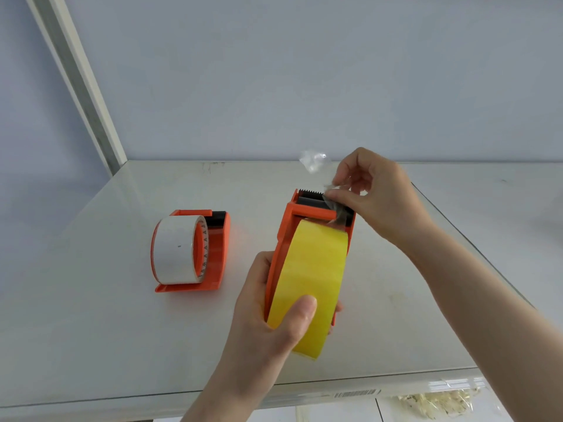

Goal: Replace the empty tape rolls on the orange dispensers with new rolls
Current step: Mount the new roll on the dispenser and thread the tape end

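My left hand [268, 312] grips an orange dispenser [285, 239] loaded with a full yellow tape roll [310, 278], thumb pressed on the roll, held above the table. My right hand [374, 193] pinches the clear free end of the tape [333, 205] at the dispenser's front, just behind the toothed cutter [307, 191]. A crumpled bit of clear tape [315, 159] sticks up beside the right fingers. A second orange dispenser [213, 254] stands on the table to the left, carrying a white tape roll [175, 249].
The work surface is a pale grey table [91, 315] against a light wall, with a white post [76, 77] at the back left corner. Below the front edge at the right lies a clear bag of pale material [441, 402].
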`<move>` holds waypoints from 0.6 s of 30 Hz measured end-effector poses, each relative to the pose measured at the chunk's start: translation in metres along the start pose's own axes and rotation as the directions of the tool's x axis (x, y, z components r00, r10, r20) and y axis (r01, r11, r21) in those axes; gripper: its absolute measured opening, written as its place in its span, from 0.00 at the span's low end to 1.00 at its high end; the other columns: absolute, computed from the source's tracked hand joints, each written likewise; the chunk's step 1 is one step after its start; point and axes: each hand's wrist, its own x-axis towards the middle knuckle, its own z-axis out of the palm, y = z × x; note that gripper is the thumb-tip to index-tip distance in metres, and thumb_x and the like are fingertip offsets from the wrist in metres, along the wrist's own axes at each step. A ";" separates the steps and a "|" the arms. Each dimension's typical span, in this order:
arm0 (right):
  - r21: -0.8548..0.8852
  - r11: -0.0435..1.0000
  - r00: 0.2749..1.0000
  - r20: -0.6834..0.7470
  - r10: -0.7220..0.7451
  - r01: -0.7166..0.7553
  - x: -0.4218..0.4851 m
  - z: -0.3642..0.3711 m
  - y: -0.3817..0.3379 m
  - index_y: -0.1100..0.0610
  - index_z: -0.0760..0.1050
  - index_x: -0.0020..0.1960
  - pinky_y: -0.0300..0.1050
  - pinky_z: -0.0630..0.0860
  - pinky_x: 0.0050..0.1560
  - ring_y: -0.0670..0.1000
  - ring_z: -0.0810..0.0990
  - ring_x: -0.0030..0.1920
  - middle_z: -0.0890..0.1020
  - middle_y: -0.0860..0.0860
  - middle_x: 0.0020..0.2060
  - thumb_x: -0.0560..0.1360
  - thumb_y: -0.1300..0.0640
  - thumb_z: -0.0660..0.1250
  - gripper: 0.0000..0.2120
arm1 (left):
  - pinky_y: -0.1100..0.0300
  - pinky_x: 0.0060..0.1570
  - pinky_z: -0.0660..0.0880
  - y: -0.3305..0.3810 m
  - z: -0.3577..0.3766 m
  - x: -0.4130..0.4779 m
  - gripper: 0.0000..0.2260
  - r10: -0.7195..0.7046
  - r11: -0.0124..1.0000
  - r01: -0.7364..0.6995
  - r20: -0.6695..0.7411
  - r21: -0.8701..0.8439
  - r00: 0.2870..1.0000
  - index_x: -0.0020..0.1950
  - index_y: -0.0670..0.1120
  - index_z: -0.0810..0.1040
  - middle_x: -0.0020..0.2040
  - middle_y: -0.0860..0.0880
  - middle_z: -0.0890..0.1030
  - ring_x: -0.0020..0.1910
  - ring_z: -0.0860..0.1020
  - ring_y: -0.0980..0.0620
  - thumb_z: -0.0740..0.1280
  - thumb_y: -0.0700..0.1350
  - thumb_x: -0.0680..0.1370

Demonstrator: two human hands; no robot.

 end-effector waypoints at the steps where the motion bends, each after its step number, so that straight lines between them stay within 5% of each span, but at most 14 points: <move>1: -0.013 1.000 1.000 0.015 -0.016 0.016 0.000 -0.001 -0.002 0.48 0.68 0.34 0.32 0.68 0.35 0.41 0.70 0.31 0.75 0.44 0.31 0.66 0.62 0.72 0.15 | 0.67 0.31 0.77 0.000 0.000 -0.001 0.19 0.002 1.000 -0.002 0.015 0.004 1.000 0.50 0.51 0.69 0.37 0.57 0.85 0.34 0.84 0.57 0.66 0.53 0.61; 8: -0.101 0.991 0.986 0.149 -0.072 0.088 0.010 -0.008 -0.013 0.49 0.65 0.33 0.32 0.67 0.34 0.42 0.68 0.30 0.72 0.45 0.30 0.67 0.61 0.73 0.16 | 0.63 0.33 0.78 0.002 -0.004 -0.001 0.15 0.015 1.000 -0.017 0.128 0.014 0.992 0.49 0.58 0.73 0.42 0.47 0.85 0.35 0.84 0.49 0.68 0.49 0.64; 14: -0.094 0.991 0.995 0.037 -0.096 0.099 0.011 -0.003 -0.014 0.49 0.62 0.31 0.28 0.66 0.32 0.36 0.69 0.28 0.71 0.43 0.30 0.67 0.60 0.73 0.19 | 0.62 0.32 0.78 0.001 -0.005 0.003 0.15 0.029 0.999 -0.033 0.148 0.023 0.989 0.47 0.61 0.75 0.41 0.48 0.85 0.34 0.84 0.49 0.69 0.49 0.63; 18: -0.080 0.993 0.995 -0.040 -0.092 0.089 0.010 0.001 -0.013 0.51 0.62 0.31 0.27 0.66 0.32 0.36 0.69 0.28 0.70 0.44 0.29 0.67 0.60 0.72 0.19 | 0.62 0.32 0.78 0.001 -0.004 0.007 0.17 0.033 0.999 -0.032 0.132 -0.002 0.991 0.51 0.55 0.72 0.38 0.46 0.85 0.32 0.83 0.50 0.68 0.48 0.63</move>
